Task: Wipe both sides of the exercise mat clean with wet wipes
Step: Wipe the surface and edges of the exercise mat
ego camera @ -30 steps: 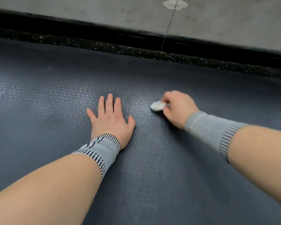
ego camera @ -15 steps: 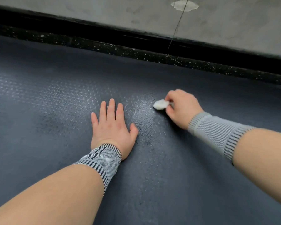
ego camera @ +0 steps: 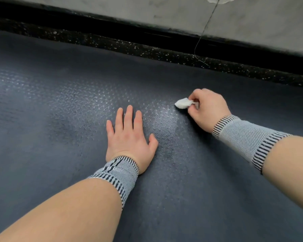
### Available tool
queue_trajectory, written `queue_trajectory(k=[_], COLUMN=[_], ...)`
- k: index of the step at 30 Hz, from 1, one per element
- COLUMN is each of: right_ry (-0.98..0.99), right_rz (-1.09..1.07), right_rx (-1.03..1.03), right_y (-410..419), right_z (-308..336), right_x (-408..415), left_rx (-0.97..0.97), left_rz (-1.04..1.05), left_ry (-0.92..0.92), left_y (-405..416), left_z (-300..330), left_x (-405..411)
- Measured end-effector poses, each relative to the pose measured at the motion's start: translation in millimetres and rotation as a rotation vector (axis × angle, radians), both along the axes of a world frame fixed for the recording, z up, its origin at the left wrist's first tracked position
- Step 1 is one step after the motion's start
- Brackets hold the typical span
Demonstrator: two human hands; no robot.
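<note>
On the exercise mat [ego camera: 63, 137], my left hand [ego camera: 129, 138] presses flat and spread while my right hand [ego camera: 206, 110], at two o'clock from it, pinches the balled wet wipe [ego camera: 183, 103]; only a small damp patch shows, so most wiping remains.

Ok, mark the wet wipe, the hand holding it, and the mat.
wet wipe [ego camera: 182, 103], head view, on the white wad's middle.
right hand [ego camera: 207, 110], head view, on the back of the hand pinching the wipe.
exercise mat [ego camera: 59, 119], head view, on bare textured surface left of the flat hand.
</note>
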State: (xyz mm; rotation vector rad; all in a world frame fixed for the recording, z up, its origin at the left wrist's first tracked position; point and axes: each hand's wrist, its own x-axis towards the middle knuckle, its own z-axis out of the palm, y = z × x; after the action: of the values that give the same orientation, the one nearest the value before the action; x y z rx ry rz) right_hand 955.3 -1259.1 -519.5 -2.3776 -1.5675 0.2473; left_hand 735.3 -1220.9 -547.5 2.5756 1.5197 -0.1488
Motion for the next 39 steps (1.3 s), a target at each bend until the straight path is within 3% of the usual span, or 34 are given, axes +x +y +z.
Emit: queue_trajectory(k=[8, 14, 22, 24, 27, 28, 34, 39], right_ry=[-0.057, -0.038, -0.013, 0.023, 0.000, -0.024, -0.038, 0.027], right_rz=[-0.301, 0.061, -0.438, -0.367, 0.031, 0.073, -0.437, -0.160], right_rx=[0.030, 0.021, 0.020, 0.031, 0.014, 0.016, -0.024, -0.027], right_y=[68, 18, 91, 91, 73, 72, 101, 105], right_z=[-2, -1, 0, -4, -6, -5, 2, 5], right_x=[30, 6, 45, 21, -15, -13, 48, 10], left_rx=[-0.010, -0.028, -0.044, -0.041, -0.041, -0.043, -0.041, -0.039], left_rz=[-0.003, -0.004, -0.006, -0.003, 0.003, 0.004, 0.004, 0.008], left_ry=[0.002, -0.001, 0.011, 0.014, 0.009, 0.003, -0.009, 0.004], left_y=[0, 1, 1, 1, 0, 0, 0, 0], left_z=[-1, 1, 3, 2, 4, 4, 2, 3], left_x=[-1, 0, 0, -1, 0, 0, 0, 0])
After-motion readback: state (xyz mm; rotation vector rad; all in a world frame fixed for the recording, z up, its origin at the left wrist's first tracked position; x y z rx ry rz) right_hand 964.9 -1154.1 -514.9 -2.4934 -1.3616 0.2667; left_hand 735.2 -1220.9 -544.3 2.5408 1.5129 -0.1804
